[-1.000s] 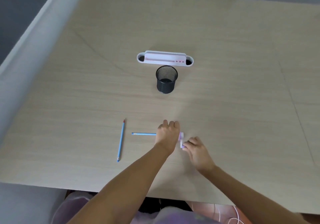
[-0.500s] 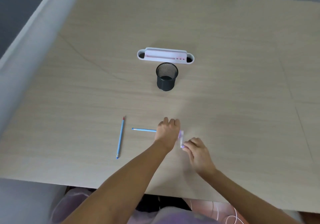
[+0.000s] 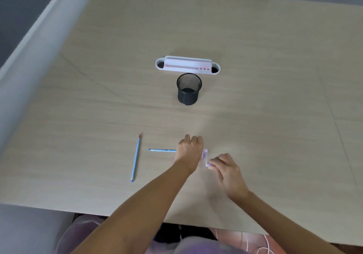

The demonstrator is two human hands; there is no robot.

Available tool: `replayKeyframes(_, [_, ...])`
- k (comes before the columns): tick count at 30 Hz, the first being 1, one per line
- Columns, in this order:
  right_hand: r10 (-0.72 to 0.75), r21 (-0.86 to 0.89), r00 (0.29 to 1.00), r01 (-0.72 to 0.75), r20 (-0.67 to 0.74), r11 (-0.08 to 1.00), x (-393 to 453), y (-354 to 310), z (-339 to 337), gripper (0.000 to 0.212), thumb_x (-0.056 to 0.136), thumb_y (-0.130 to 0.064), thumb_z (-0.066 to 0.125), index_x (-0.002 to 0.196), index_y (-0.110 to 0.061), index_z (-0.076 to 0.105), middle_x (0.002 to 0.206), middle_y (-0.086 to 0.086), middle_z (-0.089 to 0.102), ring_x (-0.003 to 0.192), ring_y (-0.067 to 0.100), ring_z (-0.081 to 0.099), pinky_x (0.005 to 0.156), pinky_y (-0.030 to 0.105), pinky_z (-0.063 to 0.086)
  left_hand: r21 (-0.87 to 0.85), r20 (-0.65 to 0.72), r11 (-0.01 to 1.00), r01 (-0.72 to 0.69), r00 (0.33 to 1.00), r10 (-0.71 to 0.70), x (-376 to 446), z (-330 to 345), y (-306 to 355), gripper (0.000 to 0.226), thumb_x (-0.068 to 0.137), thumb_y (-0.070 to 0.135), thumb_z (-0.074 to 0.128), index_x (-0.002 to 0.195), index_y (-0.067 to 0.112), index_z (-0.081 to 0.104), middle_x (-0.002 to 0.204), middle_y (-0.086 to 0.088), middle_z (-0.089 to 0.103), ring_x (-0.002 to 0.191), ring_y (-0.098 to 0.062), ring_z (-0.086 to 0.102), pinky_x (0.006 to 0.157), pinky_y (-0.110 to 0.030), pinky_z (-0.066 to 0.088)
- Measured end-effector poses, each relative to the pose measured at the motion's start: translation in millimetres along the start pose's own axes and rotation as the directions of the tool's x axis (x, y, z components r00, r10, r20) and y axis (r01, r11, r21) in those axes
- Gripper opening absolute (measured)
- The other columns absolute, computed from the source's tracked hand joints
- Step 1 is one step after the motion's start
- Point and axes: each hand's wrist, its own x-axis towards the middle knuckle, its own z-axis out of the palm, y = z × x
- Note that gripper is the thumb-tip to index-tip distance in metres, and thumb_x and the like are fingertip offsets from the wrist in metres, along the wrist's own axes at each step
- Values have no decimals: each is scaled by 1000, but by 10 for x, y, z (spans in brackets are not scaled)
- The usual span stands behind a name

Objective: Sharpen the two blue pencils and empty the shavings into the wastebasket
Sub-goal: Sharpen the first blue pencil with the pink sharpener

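My left hand (image 3: 188,152) is closed around a blue pencil (image 3: 163,150) that lies level, its free end sticking out to the left. The pencil's other end is hidden behind that hand, next to a small pale purple sharpener (image 3: 204,156). My right hand (image 3: 225,167) pinches the sharpener from the right. A second blue pencil (image 3: 136,157) with a red tip lies loose on the table to the left, pointing away from me. A black mesh wastebasket (image 3: 188,89) stands upright further back, centre.
A white and pink desk organiser (image 3: 187,66) sits just behind the mesh basket. The wooden table's (image 3: 275,96) near edge runs below my forearms, and its left edge meets a pale wall ledge. White cables hang by my lap at the lower right.
Both hands keep their grip in the same place on the table. The view has shifted slightly; the loose pencil and basket have not moved.
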Motion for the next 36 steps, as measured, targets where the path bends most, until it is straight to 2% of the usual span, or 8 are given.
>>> replayKeyframes(4, [-74,-112,994,64,-86,992,679,112,-71,11,82,-9,57,74,-6,66,72,5,59,70,20,48,64,21,41,-4,14,1000,-13,1000,13,10,33,-22,42,30,18,83,61,18,55,49,4,54,49,-16,53,39,-18,29])
replayKeyframes(8, [8,-175,995,10,99,984,553,269,314,24,59,9,69,59,-14,61,59,3,52,60,18,44,59,29,42,-16,16,1000,-21,1000,21,-15,47,-4,45,25,19,84,61,18,56,49,4,54,49,-17,53,39,-18,28])
replayKeyframes(14, [76,86,997,-75,-9,993,33,-62,-31,25,90,-21,44,84,-10,65,81,1,55,77,12,49,73,7,35,13,2,999,-34,999,34,-22,-32,-4,44,27,23,83,60,17,55,47,5,53,47,-16,52,39,-17,25])
replayKeyframes(17, [37,-1,996,-38,-78,999,515,50,-90,10,86,-7,57,82,-5,65,79,7,56,77,17,51,71,12,39,-8,-21,998,-64,998,64,-2,-10,-7,39,32,24,82,60,18,56,49,4,54,48,-17,53,39,-17,26])
replayKeyframes(21, [39,-159,993,-21,110,987,688,241,204,22,65,16,65,71,-6,65,69,11,57,72,17,41,63,26,37,-30,-18,999,-44,999,44,18,-5,3,36,35,22,81,60,20,56,49,5,54,49,-17,53,38,-18,30])
replayKeyframes(28, [128,89,991,-130,24,988,15,-49,10,27,89,-24,41,83,-10,64,79,4,52,70,15,49,66,13,34,-11,-17,999,-49,999,49,-16,-21,-13,50,20,21,84,62,17,56,50,4,54,49,-16,52,40,-16,25])
replayKeyframes(32, [87,-12,995,-87,-46,996,672,120,-55,5,82,-3,62,78,-4,66,75,12,55,71,17,48,67,14,33,-5,-21,997,-76,997,76,-9,-36,-20,44,29,25,84,62,19,56,50,6,54,50,-15,53,38,-17,28])
replayKeyframes(36, [90,-153,992,-76,84,985,650,296,282,23,60,12,66,66,-10,67,63,8,53,61,27,51,58,32,44,-12,39,999,-37,999,38,-9,-42,11,50,22,24,86,62,19,56,50,6,53,49,-14,51,40,-19,20])
